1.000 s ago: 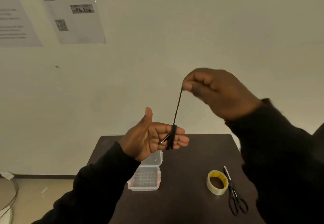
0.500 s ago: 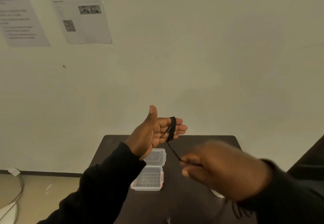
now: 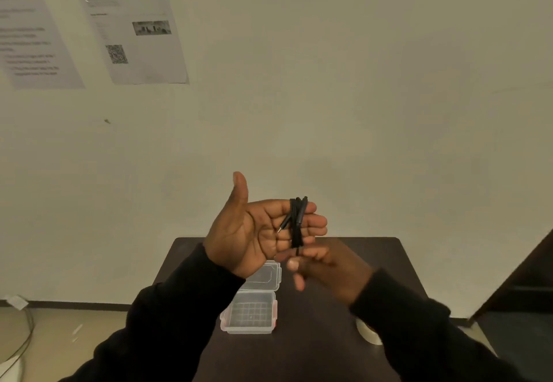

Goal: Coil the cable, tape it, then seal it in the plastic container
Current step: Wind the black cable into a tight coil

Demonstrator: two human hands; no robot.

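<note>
A thin black cable (image 3: pixel 296 220) is wound in several turns around the fingers of my left hand (image 3: pixel 257 229), which is raised palm up with the thumb pointing upward. A small metal plug tip lies across the fingers. Just below, my right hand (image 3: pixel 326 268) pinches the cable's loose end right under the left fingers. The clear plastic container (image 3: pixel 250 313) lies open on the dark table (image 3: pixel 302 348), its lid folded back toward the wall.
A roll of tape (image 3: pixel 369 332) peeks out from behind my right sleeve on the table's right side. Printed sheets (image 3: pixel 131 22) hang on the wall at the upper left. A dark door or cabinet (image 3: pixel 526 286) stands at the right.
My right hand swung from above the left hand down past it, then came up close under the left fingers, adding another turn of cable. The free length is now very short.
</note>
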